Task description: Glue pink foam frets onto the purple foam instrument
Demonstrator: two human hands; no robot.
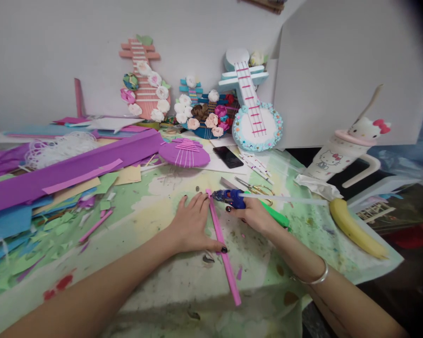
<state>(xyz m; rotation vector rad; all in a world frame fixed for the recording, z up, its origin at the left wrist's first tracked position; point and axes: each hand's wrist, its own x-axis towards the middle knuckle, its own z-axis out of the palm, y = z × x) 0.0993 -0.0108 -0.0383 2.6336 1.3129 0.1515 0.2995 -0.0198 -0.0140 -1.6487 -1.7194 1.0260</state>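
Note:
A long pink folded paper strip [229,277] lies on the table, running away from me. My left hand [193,225] is spread flat beside it; the thumb rests on the strip and the fingertips are close to its far end. In my right hand [255,213] is a blue glue gun [234,198], its nozzle at the strip's far end. A long clear glue stick [285,199] sticks out of the gun's back to the right. Gold-handled scissors [262,188] lie just behind the gun. A green object [277,217] is partly hidden by my right hand.
Purple crepe paper [74,164] and paper scraps cover the left side. Behind stand a purple round piece [185,154], a phone [228,157] and flower-decorated paper instruments [257,124]. To the right are a banana [356,230] and a tumbler [333,157].

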